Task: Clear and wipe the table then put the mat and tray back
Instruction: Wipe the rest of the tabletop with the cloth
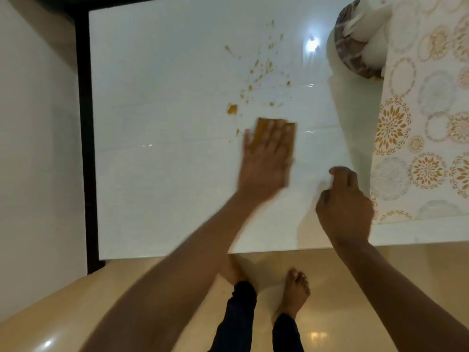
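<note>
A glossy white table (162, 158) fills the view. Orange-brown food spills (232, 109) are scattered across its middle and far part. My left hand (265, 163) lies flat, fingers spread, pressing a brownish-yellow cloth (289, 138) onto the table just below the spills; it is motion-blurred. My right hand (344, 204) rests on the table near the front right, fingers curled, at the edge of a folded-back patterned mat (421, 138) with gold and grey floral circles. Whether it grips the mat's edge I cannot tell.
A round brown-rimmed tray-like object (352, 54) holding white things sits at the far right, partly under the mat. A dark frame (85, 123) runs along the table's left side beside a pale wall. My bare feet (295, 290) stand on the beige tiled floor below the table's front edge.
</note>
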